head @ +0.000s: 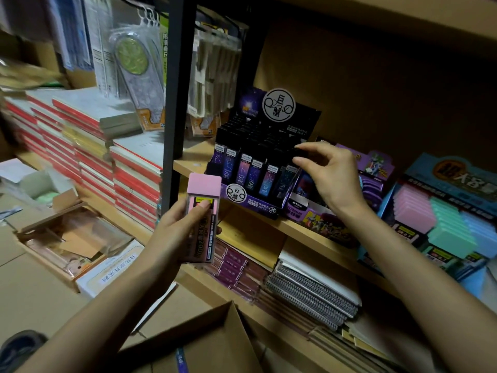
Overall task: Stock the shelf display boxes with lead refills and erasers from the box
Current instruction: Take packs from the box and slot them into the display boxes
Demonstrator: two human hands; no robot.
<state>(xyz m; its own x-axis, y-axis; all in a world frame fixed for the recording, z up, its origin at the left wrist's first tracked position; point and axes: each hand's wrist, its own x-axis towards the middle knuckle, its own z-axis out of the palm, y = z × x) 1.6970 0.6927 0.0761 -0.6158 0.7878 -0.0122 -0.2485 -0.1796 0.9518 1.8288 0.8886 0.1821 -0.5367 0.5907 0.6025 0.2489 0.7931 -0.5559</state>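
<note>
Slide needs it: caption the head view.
Stocking: right hand pinches a dark refill at the purple display box; left hand holds a pink case.

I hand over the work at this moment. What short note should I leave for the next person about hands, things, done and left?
Left hand grips a pink lead refill case, upright, before the shelf.
Right hand pinches a black-capped refill at the right end of the purple constellation display box, whose rows look nearly full.
Blue display box further right holds pink, green and blue cases.
Left: seat the black refill; the pink case probably goes in the blue box. Contents of the cardboard box below cannot be seen.
</note>
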